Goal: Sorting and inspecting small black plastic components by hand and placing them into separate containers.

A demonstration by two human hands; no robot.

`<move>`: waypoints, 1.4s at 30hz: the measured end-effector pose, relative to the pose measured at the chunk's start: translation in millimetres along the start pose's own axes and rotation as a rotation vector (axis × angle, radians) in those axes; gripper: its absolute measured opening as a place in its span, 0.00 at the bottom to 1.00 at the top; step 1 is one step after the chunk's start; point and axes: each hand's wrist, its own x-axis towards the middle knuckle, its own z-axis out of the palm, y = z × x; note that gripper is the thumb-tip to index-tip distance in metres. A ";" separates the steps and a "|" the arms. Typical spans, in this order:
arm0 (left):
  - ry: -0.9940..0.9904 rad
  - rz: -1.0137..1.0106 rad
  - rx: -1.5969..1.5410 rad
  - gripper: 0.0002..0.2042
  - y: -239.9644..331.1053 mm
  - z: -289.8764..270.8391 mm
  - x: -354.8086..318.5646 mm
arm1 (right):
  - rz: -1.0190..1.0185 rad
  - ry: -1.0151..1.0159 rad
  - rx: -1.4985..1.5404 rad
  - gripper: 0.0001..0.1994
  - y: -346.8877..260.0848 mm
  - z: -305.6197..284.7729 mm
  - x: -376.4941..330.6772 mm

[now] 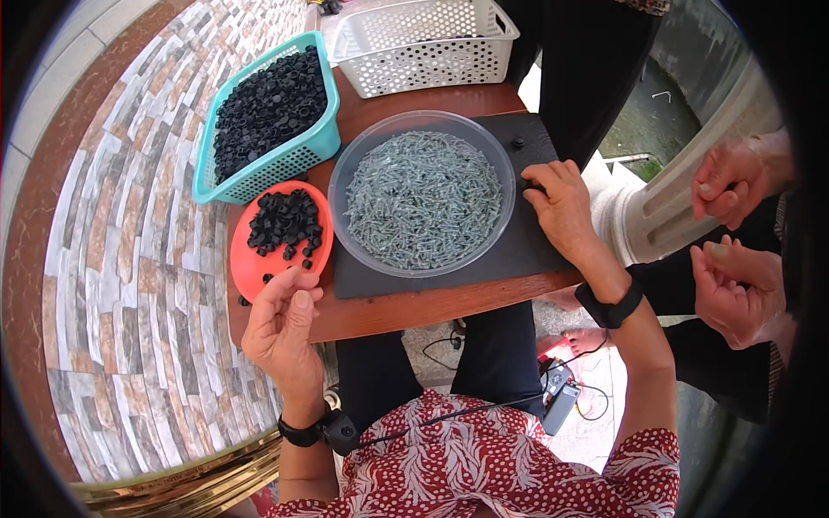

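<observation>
My left hand (281,332) hovers beside the orange plate (250,259) of black caps (285,223), fingers loosely curled, empty. My right hand (560,207) rests flat by the screw bowl (354,155). Both heaps remain large.

free: dark mat (527,250) right edge | blocked: clear bowl (345,186), orange plate (246,263)

- The single head view looks steeply down from above the person's lap onto a small wooden table (414,312), close in.
- It faces forward over the table toward a white basket (423,43).
- Fisheye bending curves the edges.
</observation>
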 end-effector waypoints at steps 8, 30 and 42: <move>0.153 -0.080 0.168 0.11 -26.0 -72.4 14.3 | 0.176 -0.036 0.191 0.15 -5.7 -3.9 -5.6; -0.119 0.227 0.918 0.09 -56.7 -70.0 72.9 | 0.297 0.170 0.390 0.05 -66.8 -61.8 -56.6; -0.376 0.043 1.177 0.11 -69.8 -53.7 98.3 | 0.292 0.173 0.403 0.06 -83.8 -64.2 -62.8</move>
